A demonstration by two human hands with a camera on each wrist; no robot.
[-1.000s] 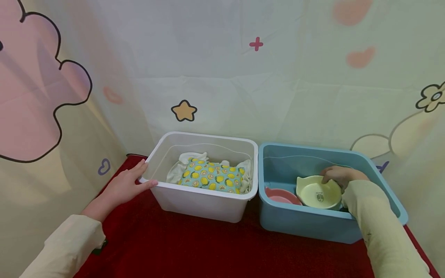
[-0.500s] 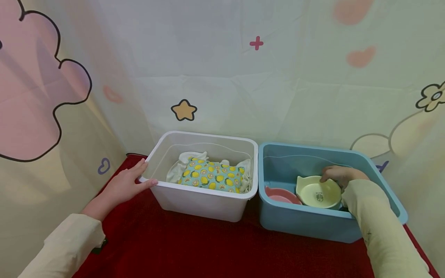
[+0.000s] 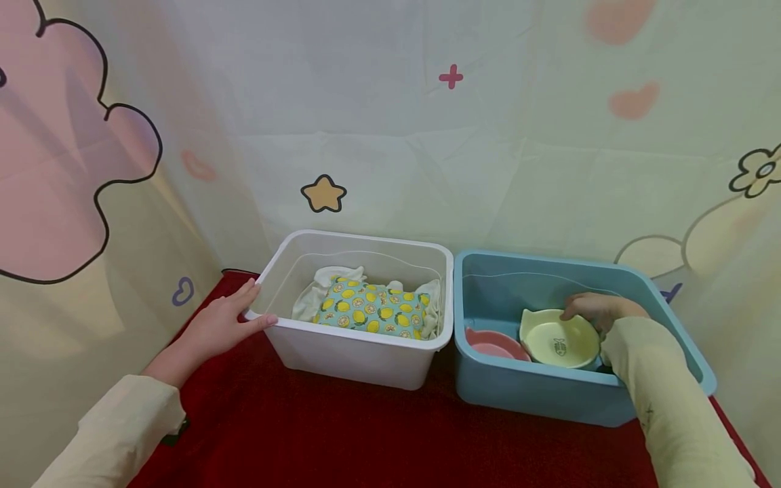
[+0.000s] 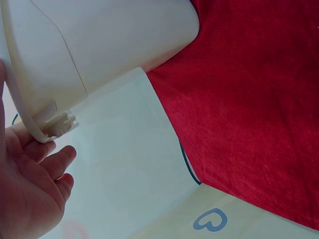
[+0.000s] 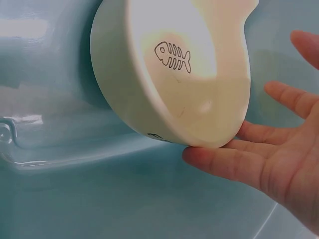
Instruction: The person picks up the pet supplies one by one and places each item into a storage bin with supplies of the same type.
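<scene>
My left hand (image 3: 222, 325) rests on the left rim of a white plastic bin (image 3: 360, 362), fingers extended along the side and thumb on the front edge. The bin's rim (image 4: 22, 109) passes beside those fingers in the left wrist view. Inside the blue bin (image 3: 537, 390), my right hand (image 3: 601, 310) pinches the edge of a pale yellow cat-eared bowl (image 3: 546, 342) printed with a fishbone. The right wrist view shows fingertips (image 5: 199, 155) at the bowl's (image 5: 194, 94) edge, with other fingers spread away from it. A pink bowl (image 3: 494, 344) lies left of the yellow one.
The white bin holds a lemon-print cloth item (image 3: 372, 308) with white fabric around it. Both bins stand side by side on a red cloth (image 3: 378, 434), close to a printed curtain (image 3: 390, 176) behind. Something blue-green and dark shows under the yellow bowl's right edge.
The right hand and yellow bowl have shifted only very slightly. The left hand stays on the white bin's rim.
</scene>
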